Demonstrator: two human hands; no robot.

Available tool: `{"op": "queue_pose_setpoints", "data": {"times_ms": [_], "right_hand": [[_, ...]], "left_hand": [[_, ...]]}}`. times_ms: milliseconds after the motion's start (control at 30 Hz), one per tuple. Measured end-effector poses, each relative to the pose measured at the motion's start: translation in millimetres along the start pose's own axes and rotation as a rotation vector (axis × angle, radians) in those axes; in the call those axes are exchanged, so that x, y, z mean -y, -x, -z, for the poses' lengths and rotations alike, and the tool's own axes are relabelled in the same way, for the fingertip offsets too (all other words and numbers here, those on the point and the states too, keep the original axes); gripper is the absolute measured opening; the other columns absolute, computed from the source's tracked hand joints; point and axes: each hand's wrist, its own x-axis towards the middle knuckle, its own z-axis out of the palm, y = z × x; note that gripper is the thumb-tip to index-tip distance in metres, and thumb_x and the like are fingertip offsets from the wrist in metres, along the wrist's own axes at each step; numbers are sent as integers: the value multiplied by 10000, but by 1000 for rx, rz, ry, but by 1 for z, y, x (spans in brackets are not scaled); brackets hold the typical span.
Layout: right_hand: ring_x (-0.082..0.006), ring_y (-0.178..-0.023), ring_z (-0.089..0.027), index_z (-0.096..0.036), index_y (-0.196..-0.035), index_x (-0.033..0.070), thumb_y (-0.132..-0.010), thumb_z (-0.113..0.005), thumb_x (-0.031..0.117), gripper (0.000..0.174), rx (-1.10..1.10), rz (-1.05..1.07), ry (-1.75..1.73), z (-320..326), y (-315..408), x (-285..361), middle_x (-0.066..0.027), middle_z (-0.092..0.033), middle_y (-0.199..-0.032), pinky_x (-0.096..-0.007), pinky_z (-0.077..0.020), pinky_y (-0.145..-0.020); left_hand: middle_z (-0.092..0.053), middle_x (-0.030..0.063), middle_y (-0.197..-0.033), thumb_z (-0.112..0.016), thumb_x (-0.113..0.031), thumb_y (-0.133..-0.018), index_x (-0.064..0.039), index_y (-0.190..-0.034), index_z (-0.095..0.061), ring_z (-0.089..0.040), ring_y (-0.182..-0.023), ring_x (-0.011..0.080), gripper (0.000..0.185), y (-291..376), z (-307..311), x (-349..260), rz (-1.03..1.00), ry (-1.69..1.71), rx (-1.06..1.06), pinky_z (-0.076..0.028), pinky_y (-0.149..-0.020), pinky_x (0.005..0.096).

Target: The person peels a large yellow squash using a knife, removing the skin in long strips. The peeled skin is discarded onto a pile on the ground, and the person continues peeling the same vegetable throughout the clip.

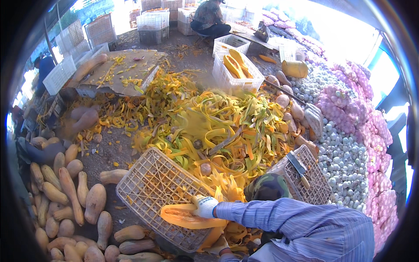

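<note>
My right hand [205, 206], in a white knit glove with blue print, grips a halved orange squash [186, 216] over an upturned plastic crate [157, 193]. Its cut face with the seed cavity shows. Below it, my left hand [220, 246], also gloved, is partly hidden beside another peeled squash piece [211, 238]; its grip cannot be made out. A cleaver [298, 166] with a wooden handle lies on a second crate [316, 183] at the right. Beyond the crates spreads a large heap of yellow and green peelings [216, 131].
Whole unpeeled squashes [68, 193] cover the lower left. A white crate [237, 78] holds peeled squash pieces. Onions [343, 163] and pink net sacks [376, 147] line the right. A shovel [313, 119] rests near them. One person [209, 18] sits at the back, another [44, 72] at far left.
</note>
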Motion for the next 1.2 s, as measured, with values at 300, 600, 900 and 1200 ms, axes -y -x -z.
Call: {"op": "queue_pose_setpoints", "data": {"times_ms": [300, 600, 900, 1200], "right_hand": [[-388, -1125, -774, -679, -1362, -9, -910, -741, 460, 655, 85, -112, -168, -20, 19, -15, -265, -786, -1221, -464, -608, -962], [-308, -913, -781, -728, -1331, -2, -885, -748, 419, 614, 56, -178, -543, -67, 88, -97, -234, -796, -1017, -429, -605, -809], [-230, -970, -772, -774, -1292, 8, -890, -810, 368, 541, 66, -170, -1049, 13, 173, -118, -157, -809, -1126, -391, -614, -850], [-360, -1189, -740, -494, -1525, -40, -1083, -605, 497, 704, -781, 440, -1857, 607, 119, -203, -291, -647, -1411, -583, -628, -963]], "left_hand": [[-701, 138, -1407, -609, -356, -1113, -96, -1555, -563, -697, -1237, 343, 515, 53, -27, 12, -100, -103, 118, -583, -1029, 563], [-701, 146, -1403, -618, -346, -1113, -87, -1553, -561, -703, -1227, 344, 513, 116, -87, -14, -249, -222, 246, -588, -1027, 553], [-701, 154, -1398, -626, -337, -1113, -78, -1550, -559, -709, -1217, 345, 512, 160, -137, -30, -388, -306, 258, -594, -1025, 543], [-701, 162, -1393, -635, -327, -1113, -69, -1547, -558, -716, -1206, 345, 511, 181, -191, -15, -405, -329, 337, -599, -1023, 533]]}}
